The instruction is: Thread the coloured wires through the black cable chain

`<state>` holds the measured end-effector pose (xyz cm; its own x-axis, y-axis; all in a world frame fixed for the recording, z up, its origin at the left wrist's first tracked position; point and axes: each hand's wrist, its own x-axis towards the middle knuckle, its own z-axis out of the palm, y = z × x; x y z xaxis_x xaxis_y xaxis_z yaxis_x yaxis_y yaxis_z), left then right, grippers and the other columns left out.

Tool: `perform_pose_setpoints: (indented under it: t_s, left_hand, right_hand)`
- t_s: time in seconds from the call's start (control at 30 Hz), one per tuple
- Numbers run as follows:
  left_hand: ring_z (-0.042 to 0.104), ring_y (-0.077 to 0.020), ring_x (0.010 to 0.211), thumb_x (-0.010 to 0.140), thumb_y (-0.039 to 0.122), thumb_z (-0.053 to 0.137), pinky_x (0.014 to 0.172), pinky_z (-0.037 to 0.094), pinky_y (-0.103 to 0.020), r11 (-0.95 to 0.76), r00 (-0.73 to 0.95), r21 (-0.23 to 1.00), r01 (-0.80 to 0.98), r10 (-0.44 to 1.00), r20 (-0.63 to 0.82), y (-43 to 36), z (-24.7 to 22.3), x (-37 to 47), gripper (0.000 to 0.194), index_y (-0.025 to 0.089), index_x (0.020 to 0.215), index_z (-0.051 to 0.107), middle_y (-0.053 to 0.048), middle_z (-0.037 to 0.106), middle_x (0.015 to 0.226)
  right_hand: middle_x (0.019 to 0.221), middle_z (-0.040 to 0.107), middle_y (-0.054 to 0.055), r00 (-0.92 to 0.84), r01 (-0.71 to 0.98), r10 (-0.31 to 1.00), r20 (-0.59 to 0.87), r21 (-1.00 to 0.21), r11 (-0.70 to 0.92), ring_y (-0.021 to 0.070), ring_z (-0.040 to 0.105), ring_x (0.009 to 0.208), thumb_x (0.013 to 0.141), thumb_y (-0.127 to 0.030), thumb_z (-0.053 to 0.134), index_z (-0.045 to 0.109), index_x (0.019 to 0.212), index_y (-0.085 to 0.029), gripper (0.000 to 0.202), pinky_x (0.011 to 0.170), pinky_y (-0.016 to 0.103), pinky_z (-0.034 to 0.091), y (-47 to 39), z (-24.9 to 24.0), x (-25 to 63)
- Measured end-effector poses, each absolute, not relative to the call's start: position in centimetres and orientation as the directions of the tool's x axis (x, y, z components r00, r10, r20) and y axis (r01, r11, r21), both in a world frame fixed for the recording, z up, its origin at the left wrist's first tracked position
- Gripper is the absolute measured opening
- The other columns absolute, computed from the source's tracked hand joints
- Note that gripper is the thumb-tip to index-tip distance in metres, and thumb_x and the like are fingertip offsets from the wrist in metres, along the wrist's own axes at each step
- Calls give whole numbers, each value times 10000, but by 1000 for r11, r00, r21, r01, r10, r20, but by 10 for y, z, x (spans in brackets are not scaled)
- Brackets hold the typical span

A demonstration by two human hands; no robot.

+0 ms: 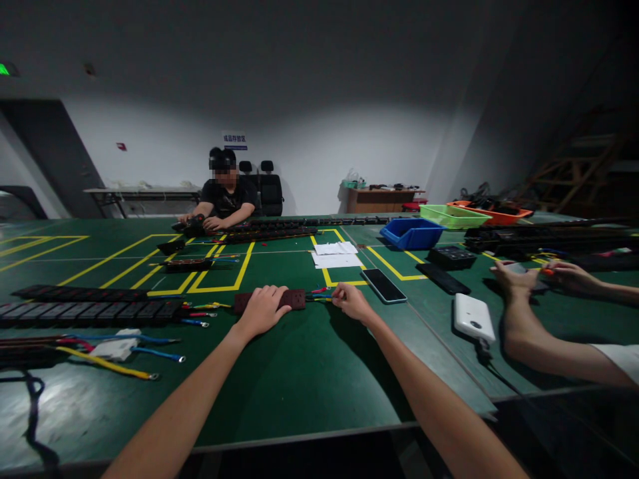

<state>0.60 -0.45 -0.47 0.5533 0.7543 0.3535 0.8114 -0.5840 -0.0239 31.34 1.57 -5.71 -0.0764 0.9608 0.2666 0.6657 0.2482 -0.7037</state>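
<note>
Under my left hand (263, 307) lies a dark red socket strip (297, 299) on the green table (279, 379); the fingers rest over its top and wrap its far edge. Short coloured wires (319, 297) come out of the strip's right end. My right hand (351, 301) pinches the tips of these wires between thumb and fingers. To the right of that hand a phone (384, 285) lies flat, and white papers (337, 254) are beyond it.
Black module strips (90, 313) with lugged wires (110, 362) lie left. At right are a white power bank (473, 318), a black case (442, 278), a blue bin (412, 233) and another person's hands (519, 278). Across the table sits a person (227, 196).
</note>
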Motion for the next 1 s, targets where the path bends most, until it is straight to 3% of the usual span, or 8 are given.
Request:
perform_pose_setpoints:
  t_s: [0.33,0.63,1.0]
  left_hand:
    - [588,-279,1119,980,493,504,948,416,-405,-579,551,-41,815,750,366,-4,-6,6,493,182,1362,524,-128,649,1243]
    - [593,-273,1115,978,497,506,948,425,-406,-576,549,-40,817,753,363,-4,-5,6,513,173,1375,516,-128,651,1246]
    - [593,-271,1104,977,503,503,943,423,-404,-577,549,-33,816,755,360,-4,-5,6,519,174,1377,518,-128,651,1245]
  right_hand:
    - [859,701,9,9,677,984,180,-725,126,141,630,720,831,-246,671,696,945,-219,120,620,219,411,14,-56,310]
    - [887,726,26,2,784,988,152,-614,93,162,639,804,873,-275,663,730,907,-211,99,654,237,381,11,-47,309]
    - [920,728,35,29,804,988,153,-591,68,162,635,810,880,-262,659,739,915,-220,96,637,236,360,7,-42,306]
